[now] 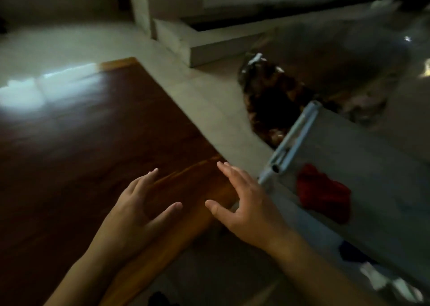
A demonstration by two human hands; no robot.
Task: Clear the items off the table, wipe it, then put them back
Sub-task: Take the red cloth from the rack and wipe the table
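Note:
A dark brown wooden table (97,124) fills the left and middle of the view, its surface bare and shiny. My left hand (137,210) hovers over the table's near right corner, fingers spread, holding nothing. My right hand (246,203) is beside it at the table's right edge, also with fingers apart and nothing in it. A red cloth (323,194) lies on a grey surface (372,156) to the right of my right hand, apart from it.
The grey surface has a pale blue bar (293,138) along its left edge. A dark patterned bundle (272,100) lies on the tiled floor (209,100) beyond it. A low white step (209,47) stands at the back. The picture is dim and blurred.

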